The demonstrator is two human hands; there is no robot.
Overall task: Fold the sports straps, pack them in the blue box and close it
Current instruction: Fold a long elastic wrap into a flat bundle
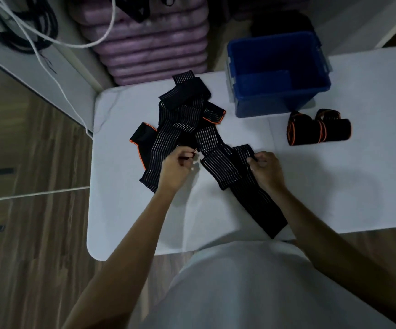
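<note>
Both bare forearms reach up from the lower frame toward its centre. The left hand (176, 166) has its fingers curled in a pinch. The right hand (267, 168) pinches likewise, just right of centre.

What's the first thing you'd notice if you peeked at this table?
Probably the messy heap of black striped straps in the middle of the white table, with the left hand and right hand each pinching a strap at its near edge. Next, the open blue box at the back, and the folded straps lying just in front of it.
</note>
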